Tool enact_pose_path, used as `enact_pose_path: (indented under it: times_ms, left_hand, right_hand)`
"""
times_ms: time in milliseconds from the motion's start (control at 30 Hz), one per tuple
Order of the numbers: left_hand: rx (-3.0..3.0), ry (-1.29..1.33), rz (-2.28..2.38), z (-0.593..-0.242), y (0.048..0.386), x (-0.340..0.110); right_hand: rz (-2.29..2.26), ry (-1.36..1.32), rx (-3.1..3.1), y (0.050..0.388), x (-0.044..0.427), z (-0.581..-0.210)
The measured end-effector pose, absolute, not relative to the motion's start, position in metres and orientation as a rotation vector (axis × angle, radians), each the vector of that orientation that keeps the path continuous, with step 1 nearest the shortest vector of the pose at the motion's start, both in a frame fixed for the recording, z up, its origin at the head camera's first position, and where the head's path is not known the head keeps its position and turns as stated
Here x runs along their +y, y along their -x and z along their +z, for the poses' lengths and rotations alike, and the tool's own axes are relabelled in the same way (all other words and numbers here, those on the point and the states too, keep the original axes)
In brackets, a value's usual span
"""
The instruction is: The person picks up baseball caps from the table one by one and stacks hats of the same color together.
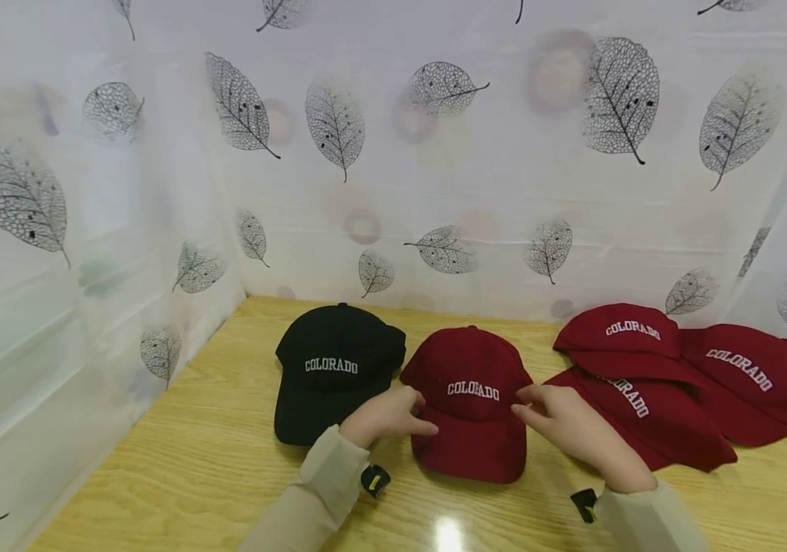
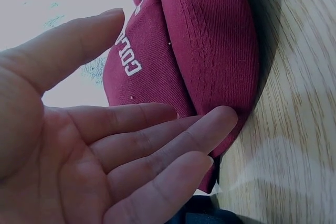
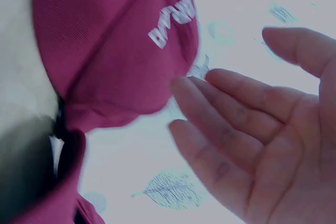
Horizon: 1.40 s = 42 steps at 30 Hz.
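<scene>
A dark red cap [image 1: 469, 445] with white COLORADO lettering sits upright on the table, its brim toward me. At its left side is my left hand [image 1: 388, 418], fingers extended; in the left wrist view the fingertips [image 2: 223, 119] lie against or just in front of the cap [image 2: 210, 40]. My right hand [image 1: 562, 422] is at the cap's right side with loosely bent fingers. In the right wrist view, a gap shows between that hand [image 3: 252, 145] and the cap [image 3: 121, 51]. Neither hand grips anything.
A black COLORADO cap [image 1: 327, 399] stands directly left of the red one. Several more red caps [image 1: 773, 383] lie overlapping at the right of the wooden table [image 1: 179, 475]. A leaf-patterned white sheet [image 1: 393, 192] hangs behind and along the sides.
</scene>
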State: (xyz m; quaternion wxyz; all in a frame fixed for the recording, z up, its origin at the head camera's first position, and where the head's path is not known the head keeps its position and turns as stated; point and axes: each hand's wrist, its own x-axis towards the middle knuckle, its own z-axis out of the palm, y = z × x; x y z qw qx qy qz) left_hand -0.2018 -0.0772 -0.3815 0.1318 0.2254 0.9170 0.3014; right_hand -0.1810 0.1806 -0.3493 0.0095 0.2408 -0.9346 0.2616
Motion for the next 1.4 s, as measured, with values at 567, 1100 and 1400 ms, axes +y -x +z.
enact_pose_path:
  times_ms: [567,1100,1400]
  left_hand:
    - [2.649,-0.649,0.883,-0.383,0.202,-0.076]
    - [2.649,-0.702,0.894,-0.383,0.204,-0.079]
    - [2.641,-0.729,0.905,-0.384,0.205,-0.079]
  right_hand:
    - [0.629,-0.482,-2.693,0.177,0.232,-0.316]
    - [0.047,-0.392,-2.833,0.207,0.309,-0.331]
    - [-0.09,-0.482,-2.739,0.224,0.316,-0.348]
